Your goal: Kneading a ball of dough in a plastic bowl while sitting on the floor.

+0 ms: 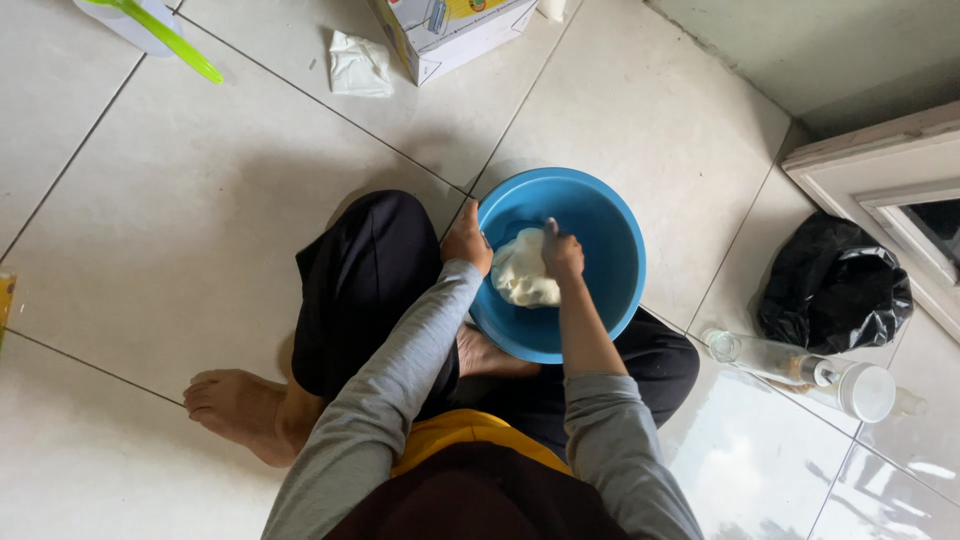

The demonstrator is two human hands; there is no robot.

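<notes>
Pale dough (527, 275) sits in the blue bowl (610, 240) on the floor, mid-knead: right hand (562, 252) fingers clenched into it, left hand (467, 240) gripping the rim; folding and pressing likely follows.

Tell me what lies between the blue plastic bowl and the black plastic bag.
In the head view, only bare pale floor tile lies between the round blue plastic bowl and the crumpled black plastic bag; the clear bottle lies lower.

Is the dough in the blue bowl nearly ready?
Done: the dough has come together into one pale lump in the blue bowl. In hand: the right hand presses into it while the left hand grips the rim. Left: its surface looks lumpy, so it probably needs more kneading.
</notes>
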